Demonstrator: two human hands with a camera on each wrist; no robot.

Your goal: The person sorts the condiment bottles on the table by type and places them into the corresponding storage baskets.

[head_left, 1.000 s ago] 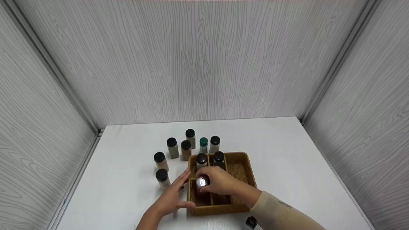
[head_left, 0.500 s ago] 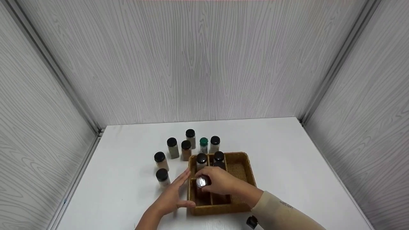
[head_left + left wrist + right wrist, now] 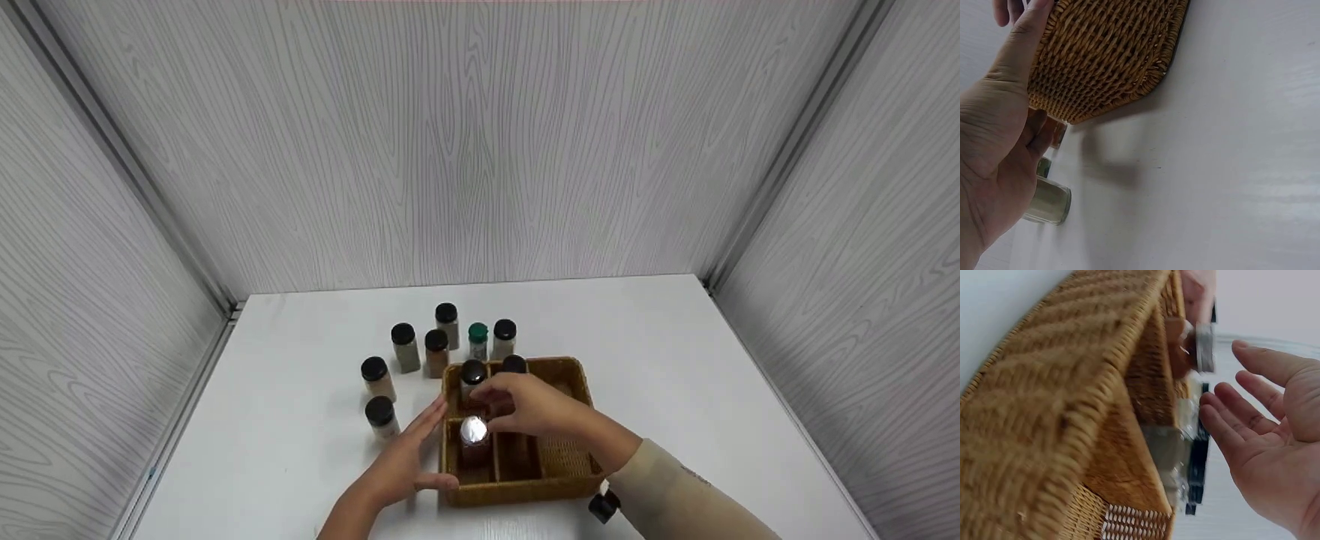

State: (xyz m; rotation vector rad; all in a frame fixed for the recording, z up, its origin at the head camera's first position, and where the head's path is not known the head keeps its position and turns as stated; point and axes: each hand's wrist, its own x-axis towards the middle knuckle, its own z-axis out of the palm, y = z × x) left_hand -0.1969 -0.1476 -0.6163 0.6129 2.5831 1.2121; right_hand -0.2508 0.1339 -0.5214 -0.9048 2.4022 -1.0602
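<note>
A brown woven basket point(image 3: 517, 493) with divided compartments stands on the white table. In its front left compartment a spice jar with a silver lid point(image 3: 475, 430) and reddish-brown contents stands upright. My right hand point(image 3: 536, 409) hovers just above and right of this jar; the right wrist view shows its fingers spread apart, holding nothing. The left hand point(image 3: 397, 469) rests along the basket's left side, fingers extended and thumb at the front left corner. Behind the silver-lidded jar, a black-capped jar point(image 3: 473, 372) sits in the back left compartment. Another black-capped jar point(image 3: 514, 364) is partly hidden behind my right hand.
Several black-capped spice jars point(image 3: 406, 348) stand left of and behind the basket, with a green-capped one point(image 3: 478, 341) among them. A small black object point(image 3: 604, 506) shows beside the right sleeve. Pale wood-grain panels point(image 3: 480, 150) enclose the table at the back and sides.
My right hand has let go of the silver-lidded jar and moved slightly up and to the right. The jar stays in its compartment. My left hand has barely moved.
</note>
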